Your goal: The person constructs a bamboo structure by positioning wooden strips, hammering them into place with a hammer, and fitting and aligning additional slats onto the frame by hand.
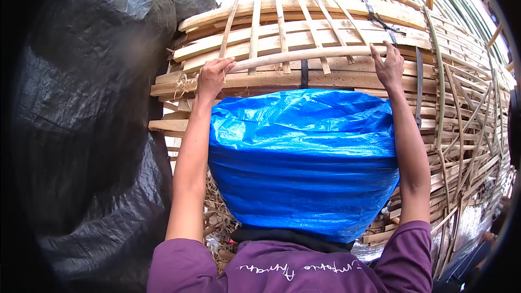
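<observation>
A long pale wooden stick (304, 55) lies crosswise in front of me, over the lower ends of several thin slats (282, 32). My left hand (213, 78) is closed around its left end, with the fingers curled. At the other end my right hand (388, 68) grips the stick between thumb and fingers. Behind it, stacked timber planks (244, 80) run from left to right. A blue tarp (304, 152) covers my lap between my forearms. Just right of my right hand, a long-bladed knife (419, 78) stands upright against the planks.
A black plastic sheet (92, 119) hangs on the left. Bamboo lattice (467, 103) and split strips fill the right side. Black strapping (304, 74) crosses the planks. Wood shavings (217, 206) lie below, left of the tarp. Part of another person (483, 244) shows at the lower right.
</observation>
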